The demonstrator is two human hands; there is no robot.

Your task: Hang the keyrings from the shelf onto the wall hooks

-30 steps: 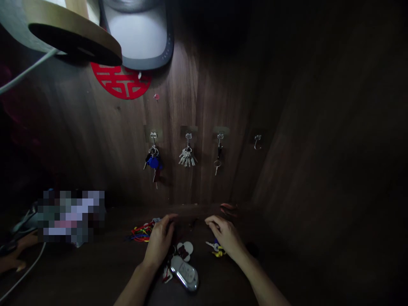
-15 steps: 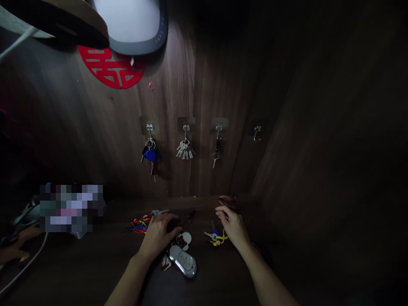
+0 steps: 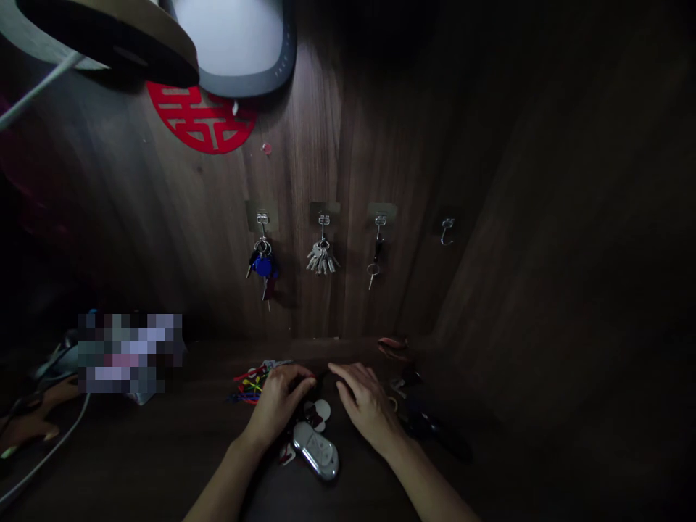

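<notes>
My left hand (image 3: 283, 397) is closed, thumb and index fingertips together at a small dark item between the hands, too dim to make out. Facing it, my right hand (image 3: 365, 402) has its fingers stretched out, thumb apart, holding nothing I can see. Just below the left hand lies a silver remote fob (image 3: 316, 451) with white round tags (image 3: 320, 413). Colourful cords (image 3: 253, 384) stick out on that hand's left side. To the right of my right hand are a key (image 3: 399, 388) and a dark looped item (image 3: 443, 435). A reddish strap (image 3: 392, 348) lies farther back.
On the wood wall, a key bunch with a blue tag (image 3: 263, 265), a bunch of silver keys (image 3: 322, 258) and a single key (image 3: 373, 275) hang from hooks. A bare hook (image 3: 447, 232) is at right. A lamp (image 3: 233, 43) hangs above; a white cable (image 3: 65, 449) runs at left.
My right hand has moved left toward my left hand, now covering the spot where keys with a yellow cord lay. My left thumb and index finger have come together.
</notes>
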